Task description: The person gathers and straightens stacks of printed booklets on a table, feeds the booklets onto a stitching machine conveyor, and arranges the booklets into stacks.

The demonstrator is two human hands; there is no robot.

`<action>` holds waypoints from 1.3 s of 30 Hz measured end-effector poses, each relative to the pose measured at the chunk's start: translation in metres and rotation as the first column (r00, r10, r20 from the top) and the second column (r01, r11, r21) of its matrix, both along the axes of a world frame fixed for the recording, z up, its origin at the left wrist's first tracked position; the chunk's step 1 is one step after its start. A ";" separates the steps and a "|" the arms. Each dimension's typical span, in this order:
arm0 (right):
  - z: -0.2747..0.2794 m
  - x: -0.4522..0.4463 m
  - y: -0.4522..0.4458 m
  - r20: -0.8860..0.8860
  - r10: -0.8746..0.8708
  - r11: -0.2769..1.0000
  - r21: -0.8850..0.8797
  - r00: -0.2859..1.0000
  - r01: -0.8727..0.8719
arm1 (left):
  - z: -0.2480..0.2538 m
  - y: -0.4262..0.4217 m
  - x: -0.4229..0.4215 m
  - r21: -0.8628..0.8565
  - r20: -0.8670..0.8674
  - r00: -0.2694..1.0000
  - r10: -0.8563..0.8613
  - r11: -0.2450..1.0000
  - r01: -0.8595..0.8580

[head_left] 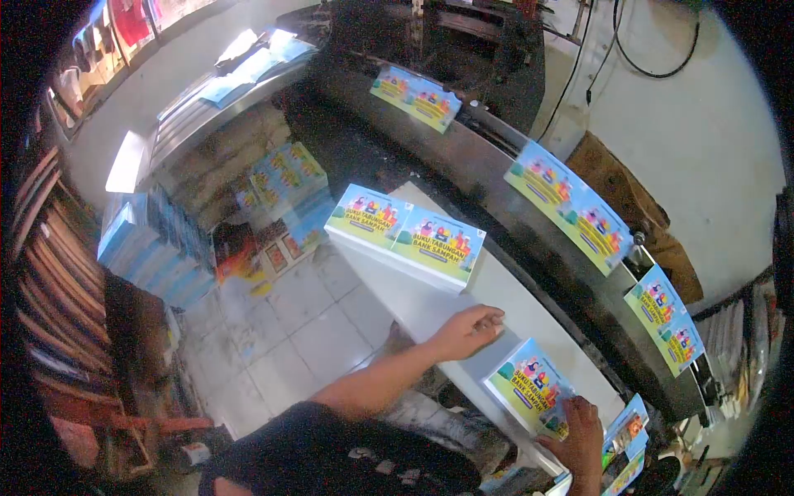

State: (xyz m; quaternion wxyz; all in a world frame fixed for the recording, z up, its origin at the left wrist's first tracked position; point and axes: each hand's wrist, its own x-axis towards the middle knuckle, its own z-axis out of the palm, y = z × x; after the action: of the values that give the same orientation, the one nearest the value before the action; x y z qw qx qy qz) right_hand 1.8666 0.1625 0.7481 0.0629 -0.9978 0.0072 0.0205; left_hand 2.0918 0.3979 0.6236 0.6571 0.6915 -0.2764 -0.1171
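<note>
A near stack of printed booklets point(526, 382) with blue, yellow and green covers lies on the white tabletop point(397, 285). My right hand point(579, 438) grips the near right end of this stack, with bent fingers at its edge; the thumb is hard to see. Over the table, between the two stacks, my left hand point(471, 332) has its fingers curled inward, and nothing shows in them. Farther along the table sits a thicker stack of double covers point(405, 240), lettered "BUKU TABUNGAN BANK SAMPAH". It stands apart from my left hand.
Along the dark machine bar point(496, 169) hang printed sheets point(571, 202). Blue-edged stacks point(157, 248) stand at the left, with more covers point(285, 186) beyond the tiled floor point(306, 331). Colourful prints point(624, 442) lie by my right hand. A metal table point(215, 99) holds light-blue sheets.
</note>
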 end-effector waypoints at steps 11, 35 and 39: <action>0.027 0.008 -0.005 -0.186 -0.151 0.959 0.210 0.971 0.190 | -0.002 0.001 0.001 -0.061 0.018 1.000 -0.016 0.998 0.017; -0.010 0.013 -0.073 0.122 -0.312 0.943 0.158 0.942 0.292 | -0.004 -0.001 0.003 0.015 -0.040 0.999 -0.012 1.000 0.013; -0.003 0.006 0.008 -0.002 -0.005 1.000 0.004 1.000 0.005 | -0.008 -0.002 0.003 0.001 -0.029 0.999 -0.016 1.000 0.016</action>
State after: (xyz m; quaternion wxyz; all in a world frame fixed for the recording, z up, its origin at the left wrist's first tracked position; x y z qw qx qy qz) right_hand 1.8721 0.1702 0.7451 0.0650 -0.9976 0.0099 0.0213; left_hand 2.0947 0.3961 0.6153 0.6596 0.6878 -0.2725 -0.1325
